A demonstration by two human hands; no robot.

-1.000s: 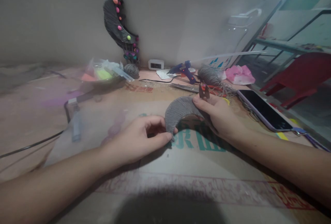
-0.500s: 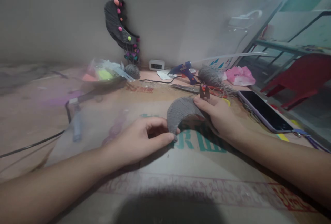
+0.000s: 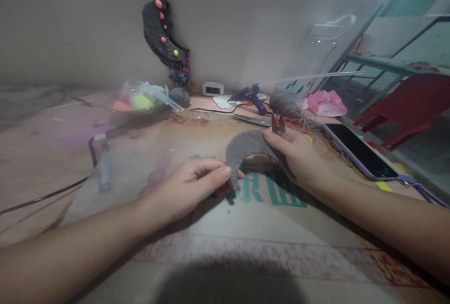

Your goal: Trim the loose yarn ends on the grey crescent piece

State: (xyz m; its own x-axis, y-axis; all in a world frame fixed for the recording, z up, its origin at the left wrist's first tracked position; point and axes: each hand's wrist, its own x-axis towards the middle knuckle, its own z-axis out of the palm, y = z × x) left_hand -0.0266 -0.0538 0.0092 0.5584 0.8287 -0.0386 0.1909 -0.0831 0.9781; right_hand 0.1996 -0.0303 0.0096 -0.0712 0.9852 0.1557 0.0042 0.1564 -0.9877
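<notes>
A crescent moon shape wrapped in grey yarn (image 3: pixel 248 147) is held just above the printed cardboard, its hollow side facing down. My left hand (image 3: pixel 202 177) pinches the left tip between thumb and fingers. At the other end, my right hand (image 3: pixel 295 156) is closed on the crescent, thumb on top, hiding that tip. Dark plier-like jaws (image 3: pixel 278 124) show just behind the right thumb; whether the hand touches them I cannot tell. Beyond lie a blue glue gun (image 3: pixel 250 96) and a grey yarn ball (image 3: pixel 286 102).
A phone (image 3: pixel 362 150) lies to the right, near a pink bag (image 3: pixel 326 103). At the left are a bowl (image 3: pixel 137 111) of bright pieces and a pale-handled tool (image 3: pixel 104 168). A decorated grey crescent (image 3: pixel 156 32) hangs on the wall above a small clock (image 3: pixel 213 88).
My left thumb has shifted slightly up and left along the crescent's tip, and the left fingers have drawn closer together. My right hand has barely moved.
</notes>
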